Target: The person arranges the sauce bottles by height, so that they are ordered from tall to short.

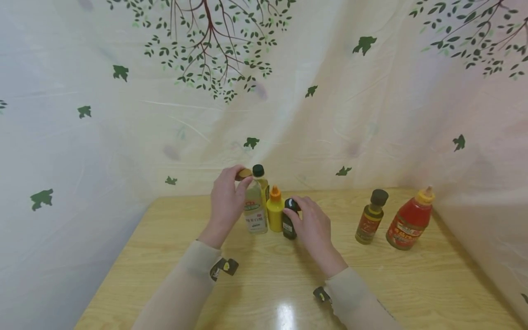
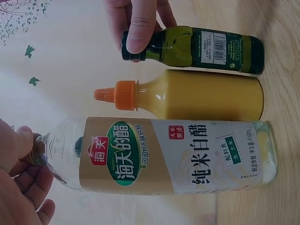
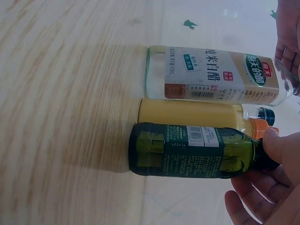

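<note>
A pale wood-grain table (image 1: 264, 284) fills the lower half of the head view, with a bright glare at bottom centre. A wrinkled whitish sheet (image 1: 297, 119) rises behind and at both sides, printed with leafy branches at the top and scattered green leaves. At the frame's centre, the left hand (image 1: 226, 195) grips the clear bottle (image 1: 256, 217) by its cap; the right hand (image 1: 315, 224) pinches the dark green bottle (image 1: 288, 228) at its top. A yellow bottle (image 1: 275, 215) stands between them.

Haday 海天 on the clear bottle (image 2: 171, 157)
Also 海天的醋, 纯米白醋, 450mL; a barcode (image 3: 196, 136) on the green bottle (image 3: 194, 152)
</note>
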Demonstrator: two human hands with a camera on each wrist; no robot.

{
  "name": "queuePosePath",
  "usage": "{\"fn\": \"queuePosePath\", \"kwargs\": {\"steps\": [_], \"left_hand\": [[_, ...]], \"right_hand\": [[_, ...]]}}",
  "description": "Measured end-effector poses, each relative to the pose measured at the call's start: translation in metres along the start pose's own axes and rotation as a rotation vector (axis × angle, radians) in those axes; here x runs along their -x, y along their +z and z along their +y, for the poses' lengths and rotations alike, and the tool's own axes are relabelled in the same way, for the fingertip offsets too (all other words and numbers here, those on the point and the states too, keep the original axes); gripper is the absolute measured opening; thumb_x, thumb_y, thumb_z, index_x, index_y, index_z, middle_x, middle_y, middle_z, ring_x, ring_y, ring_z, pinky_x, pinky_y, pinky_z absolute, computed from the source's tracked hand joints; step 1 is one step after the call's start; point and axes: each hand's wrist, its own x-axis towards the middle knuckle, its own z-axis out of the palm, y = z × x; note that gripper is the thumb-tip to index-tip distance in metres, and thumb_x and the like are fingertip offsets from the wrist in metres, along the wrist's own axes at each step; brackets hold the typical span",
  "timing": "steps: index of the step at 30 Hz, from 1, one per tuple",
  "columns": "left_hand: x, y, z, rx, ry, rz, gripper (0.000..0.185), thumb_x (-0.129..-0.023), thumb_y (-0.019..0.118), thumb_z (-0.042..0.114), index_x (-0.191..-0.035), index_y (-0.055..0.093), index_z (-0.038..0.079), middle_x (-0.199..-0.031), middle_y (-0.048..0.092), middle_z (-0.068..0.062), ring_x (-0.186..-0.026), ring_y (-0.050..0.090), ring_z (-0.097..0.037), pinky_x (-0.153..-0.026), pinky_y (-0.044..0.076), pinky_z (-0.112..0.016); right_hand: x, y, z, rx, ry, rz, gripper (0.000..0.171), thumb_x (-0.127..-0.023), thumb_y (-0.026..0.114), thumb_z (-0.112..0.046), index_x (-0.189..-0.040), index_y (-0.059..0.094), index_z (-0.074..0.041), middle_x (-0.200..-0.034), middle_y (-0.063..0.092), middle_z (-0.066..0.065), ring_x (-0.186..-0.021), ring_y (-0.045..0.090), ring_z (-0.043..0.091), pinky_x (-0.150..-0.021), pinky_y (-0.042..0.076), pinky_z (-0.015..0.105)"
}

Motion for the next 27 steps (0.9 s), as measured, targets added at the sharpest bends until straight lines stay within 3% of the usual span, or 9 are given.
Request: {"fn": "queuePosePath", "kwargs": {"steps": [7, 15, 27], "left_hand": [[0.002, -0.011, -0.003, -0.01, -0.046, 0.003, 0.025, -0.099, 0.066, 0.025, -0.122, 0.064, 0.014, -0.112, 0.062, -0.001, -0.103, 0.058, -0.019, -0.092, 0.048, -0.043], [0.001, -0.031, -0.014, -0.052, -0.039, 0.032, 0.03, -0.1, 0.065, 0.028, -0.126, 0.063, 0.011, -0.112, 0.063, -0.005, -0.102, 0.059, -0.024, -0.091, 0.047, -0.048], [0.001, -0.068, -0.045, -0.099, -0.046, 0.063, 0.036, -0.102, 0.062, 0.028, -0.13, 0.06, 0.006, -0.113, 0.062, -0.009, -0.104, 0.059, -0.028, -0.09, 0.048, -0.051]], "right_hand": [[0.0, 0.0, -0.001, 0.0, 0.008, -0.007, 0.041, -0.097, 0.068, -0.041, -0.128, 0.066, -0.015, -0.105, 0.065, 0.002, -0.095, 0.065, 0.025, -0.073, 0.054, 0.039], [0.0, -0.002, -0.001, 0.001, 0.011, -0.009, 0.042, -0.097, 0.067, -0.043, -0.129, 0.066, -0.015, -0.107, 0.065, 0.001, -0.097, 0.065, 0.025, -0.075, 0.054, 0.04], [0.001, -0.003, -0.002, 0.004, 0.011, -0.008, 0.043, -0.097, 0.067, -0.041, -0.129, 0.066, -0.014, -0.105, 0.065, 0.002, -0.094, 0.064, 0.024, -0.071, 0.054, 0.039]]}}
